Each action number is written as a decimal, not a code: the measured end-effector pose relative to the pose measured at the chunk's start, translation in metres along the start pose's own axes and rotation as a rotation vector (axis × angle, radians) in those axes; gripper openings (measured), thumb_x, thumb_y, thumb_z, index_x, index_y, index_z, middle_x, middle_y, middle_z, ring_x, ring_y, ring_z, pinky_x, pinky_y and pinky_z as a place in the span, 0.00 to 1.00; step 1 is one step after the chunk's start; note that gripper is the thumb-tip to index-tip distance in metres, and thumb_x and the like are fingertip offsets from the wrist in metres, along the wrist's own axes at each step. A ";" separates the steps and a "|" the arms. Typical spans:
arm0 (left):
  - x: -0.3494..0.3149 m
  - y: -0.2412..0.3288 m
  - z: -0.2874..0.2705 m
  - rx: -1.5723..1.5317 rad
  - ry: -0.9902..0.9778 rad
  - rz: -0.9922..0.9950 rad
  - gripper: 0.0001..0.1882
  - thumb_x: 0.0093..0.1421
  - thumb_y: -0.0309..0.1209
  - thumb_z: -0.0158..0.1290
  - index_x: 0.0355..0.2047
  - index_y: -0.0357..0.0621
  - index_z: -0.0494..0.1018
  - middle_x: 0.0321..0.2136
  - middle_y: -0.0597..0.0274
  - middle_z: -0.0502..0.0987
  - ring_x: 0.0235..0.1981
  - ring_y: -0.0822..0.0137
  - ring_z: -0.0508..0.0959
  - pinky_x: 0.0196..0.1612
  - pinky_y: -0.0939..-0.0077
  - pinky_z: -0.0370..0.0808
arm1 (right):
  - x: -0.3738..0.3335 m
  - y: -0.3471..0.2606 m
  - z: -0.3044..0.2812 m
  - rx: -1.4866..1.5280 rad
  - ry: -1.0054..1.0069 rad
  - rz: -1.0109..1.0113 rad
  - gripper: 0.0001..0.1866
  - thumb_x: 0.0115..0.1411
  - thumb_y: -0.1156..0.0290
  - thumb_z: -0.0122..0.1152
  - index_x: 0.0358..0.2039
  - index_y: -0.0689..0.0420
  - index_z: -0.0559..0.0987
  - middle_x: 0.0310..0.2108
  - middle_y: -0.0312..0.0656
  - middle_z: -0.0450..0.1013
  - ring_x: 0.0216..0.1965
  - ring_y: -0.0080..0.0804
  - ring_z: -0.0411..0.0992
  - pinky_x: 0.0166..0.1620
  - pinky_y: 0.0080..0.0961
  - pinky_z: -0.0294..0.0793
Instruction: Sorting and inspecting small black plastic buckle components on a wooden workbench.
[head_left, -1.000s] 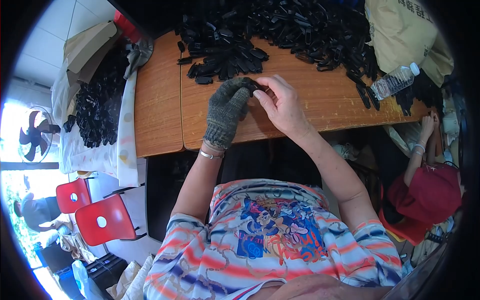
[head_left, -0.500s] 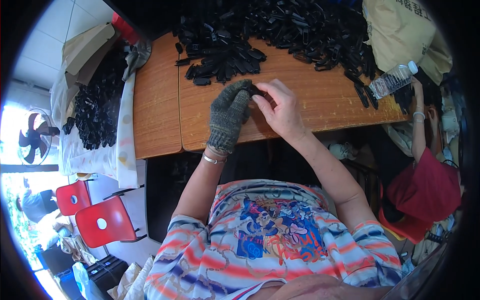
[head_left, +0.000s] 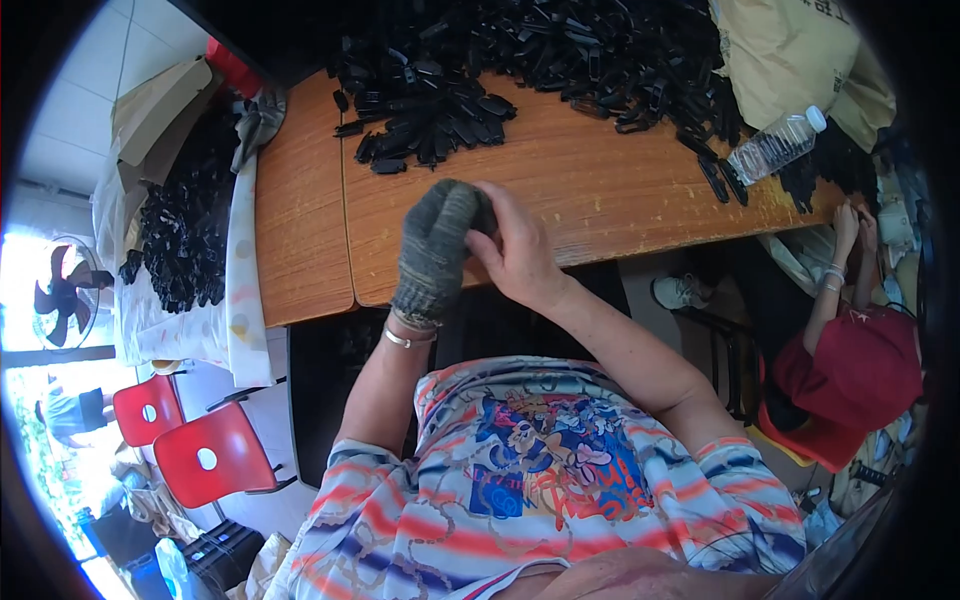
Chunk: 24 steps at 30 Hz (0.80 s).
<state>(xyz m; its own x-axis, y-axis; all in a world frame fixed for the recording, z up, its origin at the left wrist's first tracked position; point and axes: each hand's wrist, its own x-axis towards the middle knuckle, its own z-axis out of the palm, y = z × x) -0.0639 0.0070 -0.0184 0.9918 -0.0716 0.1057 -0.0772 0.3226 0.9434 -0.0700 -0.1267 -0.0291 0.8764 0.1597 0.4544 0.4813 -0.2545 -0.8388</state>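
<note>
My left hand (head_left: 441, 248), in a dark grey-green knitted glove, is raised over the near edge of the wooden table (head_left: 600, 200) with its fingers curled closed. Bare, my right hand (head_left: 519, 245) presses against the glove's right side, its thumb and fingers bent inward. Whatever the two hands grip between them is hidden by the glove and fingers. Just beyond them lies a loose cluster of black plastic parts (head_left: 440, 130), elongated in shape. It runs into a larger pile of black parts (head_left: 600, 50) at the back.
At right, a clear plastic bottle (head_left: 778, 146) lies beside a tan sack (head_left: 785, 60). A person in a dark red top (head_left: 860, 375) works there, hands at the table edge. To the left are a heap of black parts (head_left: 185, 235), red chairs (head_left: 215, 455) and a fan (head_left: 68, 292).
Both hands have come nearer to me and pressed closer together. A dark piece that showed at the fingertips is now hidden. The view has shifted slightly.
</note>
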 end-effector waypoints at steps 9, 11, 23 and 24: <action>-0.053 0.040 -0.046 0.060 0.388 -0.325 0.14 0.68 0.39 0.49 0.28 0.44 0.72 0.25 0.68 0.74 0.27 0.71 0.75 0.28 0.74 0.68 | -0.002 0.015 -0.004 -0.011 -0.364 -0.104 0.26 0.56 0.60 0.71 0.51 0.58 0.74 0.34 0.44 0.75 0.29 0.32 0.75 0.32 0.28 0.74; -0.078 0.063 -0.086 0.529 0.325 -0.301 0.22 0.69 0.46 0.47 0.25 0.43 0.70 0.20 0.68 0.70 0.21 0.73 0.68 0.25 0.76 0.63 | 0.007 0.020 -0.049 -0.119 -0.277 0.104 0.23 0.57 0.63 0.70 0.50 0.58 0.75 0.35 0.43 0.75 0.33 0.34 0.76 0.36 0.29 0.76; -0.107 0.076 -0.155 1.388 0.523 0.190 0.08 0.63 0.27 0.53 0.37 0.37 0.80 0.31 0.53 0.81 0.31 0.60 0.80 0.40 0.67 0.76 | 0.077 0.111 -0.175 -1.234 -0.088 0.112 0.19 0.58 0.79 0.53 0.51 0.55 0.75 0.44 0.52 0.69 0.43 0.52 0.74 0.45 0.44 0.77; -0.086 0.070 -0.147 1.299 0.482 0.175 0.09 0.61 0.26 0.53 0.40 0.37 0.79 0.32 0.53 0.81 0.34 0.60 0.81 0.42 0.67 0.76 | 0.079 0.111 -0.173 -1.245 -0.108 0.147 0.19 0.58 0.79 0.54 0.51 0.55 0.75 0.45 0.52 0.69 0.44 0.51 0.74 0.46 0.43 0.76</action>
<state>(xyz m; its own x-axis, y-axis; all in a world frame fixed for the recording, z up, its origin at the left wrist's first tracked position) -0.1397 0.1749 -0.0077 0.8759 0.2919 0.3840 0.0235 -0.8210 0.5705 0.0556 -0.3075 -0.0343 0.9454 0.1152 0.3049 0.1214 -0.9926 -0.0015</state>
